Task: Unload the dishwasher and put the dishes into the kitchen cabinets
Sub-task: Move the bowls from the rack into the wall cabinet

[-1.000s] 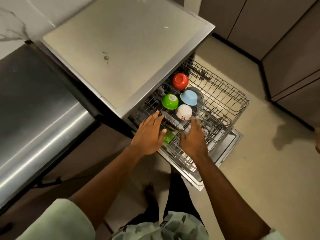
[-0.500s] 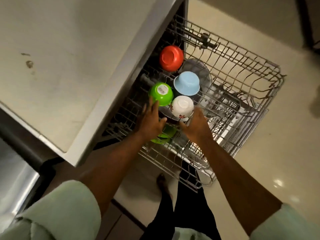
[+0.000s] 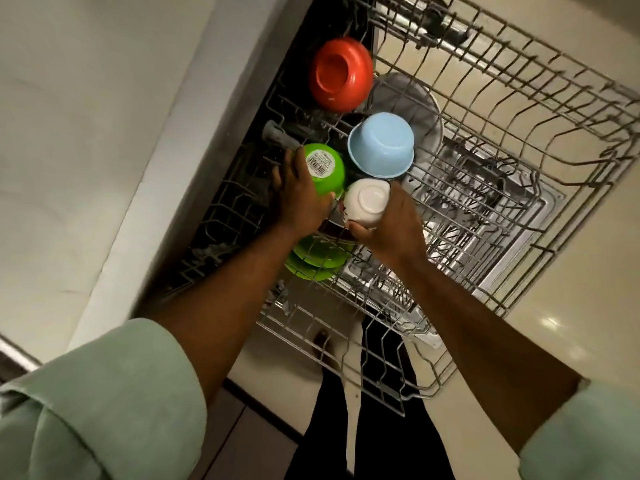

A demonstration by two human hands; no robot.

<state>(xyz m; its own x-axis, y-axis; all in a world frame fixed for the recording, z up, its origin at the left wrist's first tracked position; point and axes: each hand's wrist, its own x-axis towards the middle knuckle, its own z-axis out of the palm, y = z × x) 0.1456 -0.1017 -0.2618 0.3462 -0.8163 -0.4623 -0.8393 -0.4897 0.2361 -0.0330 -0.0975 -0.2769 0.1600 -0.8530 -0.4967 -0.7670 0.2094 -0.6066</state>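
The dishwasher's wire rack [image 3: 519, 109] is pulled out over the floor. Upside down in it sit a red bowl [image 3: 341, 72], a light blue bowl [image 3: 381, 145], a green bowl [image 3: 327, 171] with a barcode sticker, and a small white bowl [image 3: 367, 202]. My left hand [image 3: 298, 195] wraps its fingers and thumb around the green bowl. My right hand [image 3: 394, 220] grips the white bowl from the right, thumb underneath. Green plates [image 3: 317, 259] lie in the rack below my wrists. A grey plate [image 3: 408, 105] stands behind the blue bowl.
The pale countertop [image 3: 104, 133] overhangs the dishwasher on the left. The lower rack and open door [image 3: 512, 237] show through the wires. The beige floor [image 3: 571, 306] lies to the right; my feet and dark trousers are below the rack's front edge.
I have leaned in closer over the rack. Both hands moved forward from the rack's front; the left now grips the green bowl and the right the white bowl.
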